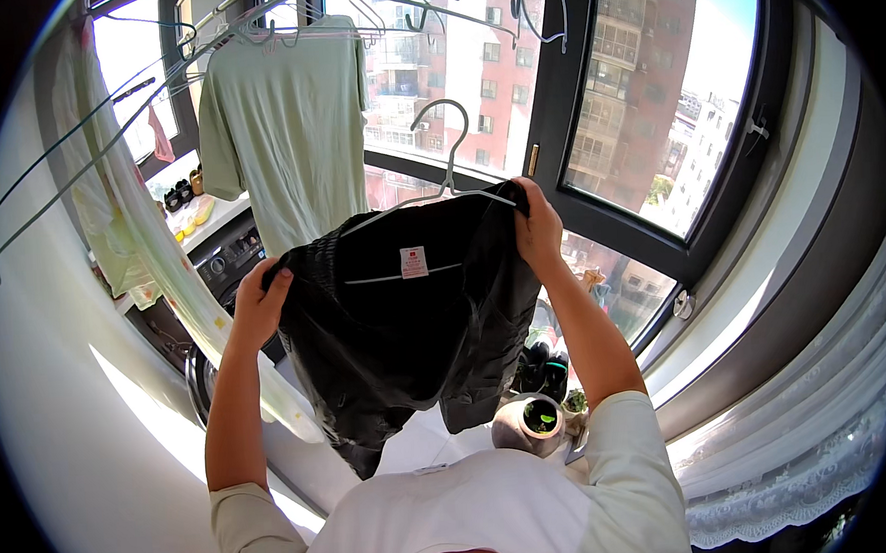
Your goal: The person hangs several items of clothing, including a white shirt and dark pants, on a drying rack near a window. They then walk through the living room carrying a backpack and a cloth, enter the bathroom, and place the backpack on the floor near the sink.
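Black trousers or shorts (386, 332) with a gathered waistband are spread between my two hands. My left hand (260, 305) grips the waistband's left corner, and my right hand (538, 226) grips its right corner. A thin pale clothes hanger (449, 182) sits inside the waist, its hook pointing up and its lower bar showing in the opening. The hanger's right end lies by my right fingers; whether they press on it too, I cannot tell. A white label (414, 262) with writing shows inside the back of the waist.
A green T-shirt (292, 119) and a patterned cloth (131, 210) hang at the left under a rack with empty hangers (543, 35). A front-loading washing machine (221, 265) stands behind them. Windows rise ahead; a potted plant (530, 426) and shoes (545, 369) are below, a lace curtain (790, 453) right.
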Demonstrator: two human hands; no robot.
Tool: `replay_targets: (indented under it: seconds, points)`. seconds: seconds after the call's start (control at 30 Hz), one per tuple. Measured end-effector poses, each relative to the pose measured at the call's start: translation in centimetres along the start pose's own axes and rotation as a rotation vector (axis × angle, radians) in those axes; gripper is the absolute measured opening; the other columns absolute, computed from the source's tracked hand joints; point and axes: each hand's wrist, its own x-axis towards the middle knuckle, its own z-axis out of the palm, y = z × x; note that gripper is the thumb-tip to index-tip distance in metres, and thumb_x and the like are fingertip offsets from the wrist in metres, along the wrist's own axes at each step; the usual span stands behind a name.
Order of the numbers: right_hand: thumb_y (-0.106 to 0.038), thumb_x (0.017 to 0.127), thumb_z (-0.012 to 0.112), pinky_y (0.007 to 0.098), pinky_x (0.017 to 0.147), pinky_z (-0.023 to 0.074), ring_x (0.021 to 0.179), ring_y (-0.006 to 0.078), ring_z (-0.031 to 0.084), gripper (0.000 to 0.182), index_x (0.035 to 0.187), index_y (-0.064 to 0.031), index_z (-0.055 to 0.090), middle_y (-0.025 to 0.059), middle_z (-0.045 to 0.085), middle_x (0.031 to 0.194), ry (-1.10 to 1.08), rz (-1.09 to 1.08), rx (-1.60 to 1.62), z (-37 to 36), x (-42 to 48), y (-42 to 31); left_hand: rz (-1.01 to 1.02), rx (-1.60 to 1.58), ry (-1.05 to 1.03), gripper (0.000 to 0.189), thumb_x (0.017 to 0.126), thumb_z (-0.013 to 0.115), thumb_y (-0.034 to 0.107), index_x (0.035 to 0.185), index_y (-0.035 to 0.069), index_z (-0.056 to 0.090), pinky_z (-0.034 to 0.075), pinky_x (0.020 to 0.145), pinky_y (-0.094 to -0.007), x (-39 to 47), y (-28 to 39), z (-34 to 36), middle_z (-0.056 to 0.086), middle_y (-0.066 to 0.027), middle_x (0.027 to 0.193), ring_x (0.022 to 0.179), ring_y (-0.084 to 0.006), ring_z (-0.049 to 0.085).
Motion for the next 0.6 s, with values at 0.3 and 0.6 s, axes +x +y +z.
replay_targets:
  seconds: [0.3, 0.6]
  points:
    - [-0.01, 0.081, 0.062, 0.0426, 0.082, 0.043, 0.096, 0.0375, 0.055, 0.026, 0.106, -0.0124, 0.058, 0.015, 0.06, 0.096, -0.12, 0.103, 0.029, -0.4, -0.5, 4.4, -0.061, -0.032, -0.263, 0.025, 0.092, 0.057, 0.021, 0.103, -0.001, 0.059, 0.038, 0.055, -0.0244, 1.8, -0.6, 2.4, 0.051, 0.0027, 0.069, 0.062, -0.0058, 0.044]
    - [-0.015, 0.084, 0.058, 0.0458, 0.075, 0.0459, 0.09, 0.041, 0.058, 0.023, 0.106, -0.0087, 0.055, 0.0193, 0.062, 0.093, -0.205, 0.109, -0.062, 3.5, 0.8, 5.0, -0.479, -0.68, -0.437, 0.046, 0.09, 0.059, 0.033, 0.124, 0.003, 0.052, 0.034, 0.094, -0.0259, -1.5, -0.6, 2.4, 0.055, -0.0017, 0.116, 0.111, -0.0108, 0.045]
